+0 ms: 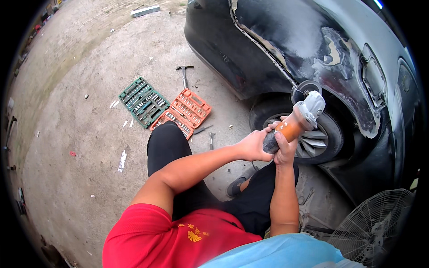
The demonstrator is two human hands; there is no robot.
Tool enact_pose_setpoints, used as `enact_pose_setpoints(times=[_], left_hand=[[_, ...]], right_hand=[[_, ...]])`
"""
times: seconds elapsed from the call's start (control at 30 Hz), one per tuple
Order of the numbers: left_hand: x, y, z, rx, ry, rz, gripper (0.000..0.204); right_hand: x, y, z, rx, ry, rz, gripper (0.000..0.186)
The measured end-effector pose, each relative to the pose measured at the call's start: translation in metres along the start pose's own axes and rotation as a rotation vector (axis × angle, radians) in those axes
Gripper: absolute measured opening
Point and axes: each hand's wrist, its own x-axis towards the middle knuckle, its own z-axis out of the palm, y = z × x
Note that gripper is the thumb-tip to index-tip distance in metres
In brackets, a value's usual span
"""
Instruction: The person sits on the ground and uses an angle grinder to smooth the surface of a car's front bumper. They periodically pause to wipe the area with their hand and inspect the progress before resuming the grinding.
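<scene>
Both hands hold an angle grinder (pixel 291 128) with an orange body, a dark rear end and a pale, dusty head. My left hand (pixel 257 145) is closed round its rear part from the left. From below, my right hand (pixel 285 149) grips the body, its thumb lying along the orange casing. The round grinder disc (pixel 308 87) is at the rear bumper seam of a dark car (pixel 214 49), just above the wheel arch. Whether the disc touches the car, I cannot tell. Sanded, patchy filler (pixel 333 52) covers the fender behind it.
Below the grinder is the car wheel (pixel 315 143). A green socket case (pixel 144 102) and an orange socket case (pixel 191 108) lie unfolded on the concrete beside my left knee. A hammer (pixel 184 76) lies beyond them. A wire-caged fan (pixel 373 228) stands at lower right.
</scene>
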Motion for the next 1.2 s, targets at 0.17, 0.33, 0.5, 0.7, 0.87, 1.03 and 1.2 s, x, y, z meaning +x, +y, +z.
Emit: enact_pose_setpoints(times=[0.17, 0.33, 0.5, 0.7, 0.87, 1.03, 1.2], left_hand=[[0.005, 0.001, 0.005, 0.089, 0.002, -0.013, 0.082], [0.010, 0.002, 0.019, 0.067, 0.077, 0.009, 0.092], [0.026, 0.000, 0.052, 0.022, 0.150, 0.028, 0.093], [0.058, 0.014, 0.095, -0.256, 0.093, 0.071, 0.077], [0.091, 0.031, 0.142, -0.528, -0.002, 0.108, 0.078], [0.105, 0.046, 0.161, -0.772, -0.086, 0.096, 0.081], [0.119, 0.059, 0.164, -0.886, -0.080, 0.200, 0.062]], right_hand=[[-0.003, 0.000, -0.002, -0.068, 0.064, -0.067, 0.064], [-0.003, -0.001, -0.015, -0.171, 0.129, -0.147, 0.064], [-0.008, -0.019, -0.025, -0.306, 0.212, -0.172, 0.062], [-0.007, -0.079, -0.032, -0.587, 0.217, -0.122, 0.048], [0.010, -0.141, -0.028, -1.030, 0.208, -0.009, 0.029], [0.023, -0.163, -0.023, -1.227, 0.213, 0.074, 0.039], [0.040, -0.177, -0.014, -1.488, 0.169, 0.132, 0.051]])
